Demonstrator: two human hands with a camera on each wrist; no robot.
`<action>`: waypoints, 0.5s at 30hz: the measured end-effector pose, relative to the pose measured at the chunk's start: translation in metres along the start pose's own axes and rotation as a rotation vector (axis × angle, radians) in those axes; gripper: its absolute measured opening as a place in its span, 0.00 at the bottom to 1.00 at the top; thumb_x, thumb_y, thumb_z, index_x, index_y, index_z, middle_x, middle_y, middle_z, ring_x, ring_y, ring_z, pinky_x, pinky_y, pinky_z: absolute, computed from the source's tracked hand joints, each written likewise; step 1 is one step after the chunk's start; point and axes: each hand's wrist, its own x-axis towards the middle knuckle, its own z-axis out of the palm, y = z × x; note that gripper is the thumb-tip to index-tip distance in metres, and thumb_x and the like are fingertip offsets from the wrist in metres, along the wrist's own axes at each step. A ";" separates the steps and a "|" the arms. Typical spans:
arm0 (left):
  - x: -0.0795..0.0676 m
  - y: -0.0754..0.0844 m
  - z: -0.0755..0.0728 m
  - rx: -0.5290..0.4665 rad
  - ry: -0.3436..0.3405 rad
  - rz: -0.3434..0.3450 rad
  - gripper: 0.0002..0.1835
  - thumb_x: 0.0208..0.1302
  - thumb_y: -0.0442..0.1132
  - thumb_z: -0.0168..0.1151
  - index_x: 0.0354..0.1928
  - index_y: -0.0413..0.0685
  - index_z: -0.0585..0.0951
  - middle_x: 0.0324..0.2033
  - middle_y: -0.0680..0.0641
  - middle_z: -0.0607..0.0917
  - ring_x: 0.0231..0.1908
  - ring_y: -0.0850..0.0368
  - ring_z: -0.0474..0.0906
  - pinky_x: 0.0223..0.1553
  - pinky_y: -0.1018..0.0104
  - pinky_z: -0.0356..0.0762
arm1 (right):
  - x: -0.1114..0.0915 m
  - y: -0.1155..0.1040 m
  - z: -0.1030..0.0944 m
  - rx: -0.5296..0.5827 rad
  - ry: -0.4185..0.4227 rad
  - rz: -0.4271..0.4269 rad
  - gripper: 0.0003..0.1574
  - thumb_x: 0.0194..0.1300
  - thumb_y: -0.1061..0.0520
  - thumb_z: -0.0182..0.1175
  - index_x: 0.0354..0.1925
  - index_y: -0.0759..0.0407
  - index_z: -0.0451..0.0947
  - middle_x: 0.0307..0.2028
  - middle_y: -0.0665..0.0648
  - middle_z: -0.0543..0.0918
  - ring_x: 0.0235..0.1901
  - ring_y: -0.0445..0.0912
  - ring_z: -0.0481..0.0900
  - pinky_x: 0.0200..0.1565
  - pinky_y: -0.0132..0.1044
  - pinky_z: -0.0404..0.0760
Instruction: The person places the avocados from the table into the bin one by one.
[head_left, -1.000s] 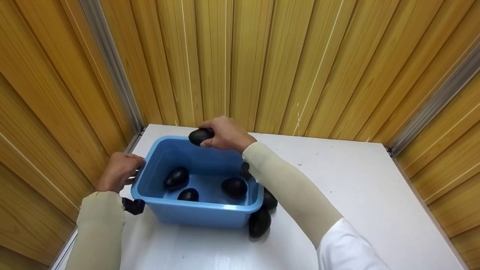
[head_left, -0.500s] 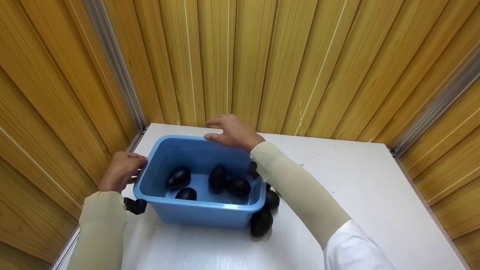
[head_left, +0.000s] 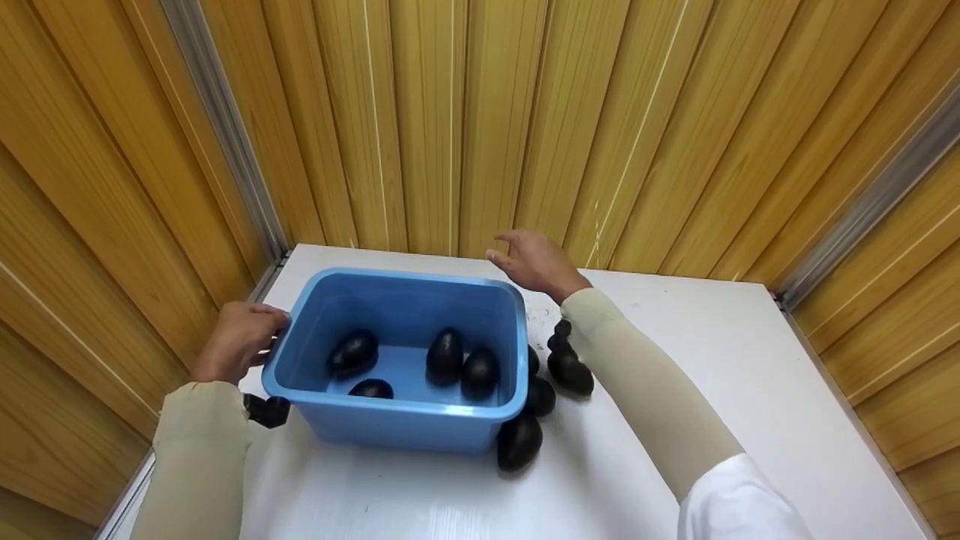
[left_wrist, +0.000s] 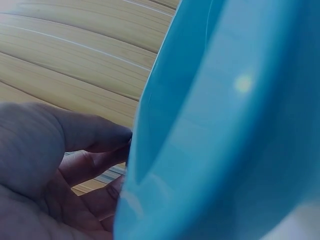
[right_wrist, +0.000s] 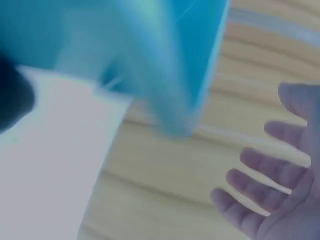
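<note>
Several dark avocados (head_left: 445,355) lie on the floor of a blue plastic bin (head_left: 405,409). My left hand (head_left: 244,337) grips the bin's left rim; in the left wrist view its bent fingers and thumb (left_wrist: 100,134) meet the rim's edge. Past the bin's back right corner, my right hand (head_left: 536,261) hovers with nothing in it. The right wrist view shows its fingers (right_wrist: 272,167) spread and apart from the bin. Several more avocados (head_left: 519,442) lie against the bin's right side, and another avocado (head_left: 571,375) lies farther right, below my right forearm.
The bin stands on a white table (head_left: 712,360) with wood-look panel walls (head_left: 480,135) behind and at both sides. Grey metal strips (head_left: 225,127) run up the corners. A small black wrist camera (head_left: 266,411) sits on my left wrist.
My right hand let go of an avocado, which dropped into the bin's right half, then moved right, out past the bin's rim. My left hand stayed at the left rim.
</note>
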 end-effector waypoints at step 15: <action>-0.001 -0.007 -0.010 0.006 0.024 -0.028 0.28 0.80 0.44 0.51 0.72 0.32 0.72 0.71 0.28 0.72 0.67 0.27 0.74 0.67 0.32 0.73 | -0.063 0.104 0.074 -0.038 -0.073 0.293 0.40 0.81 0.42 0.44 0.75 0.69 0.63 0.72 0.75 0.69 0.73 0.72 0.66 0.73 0.68 0.67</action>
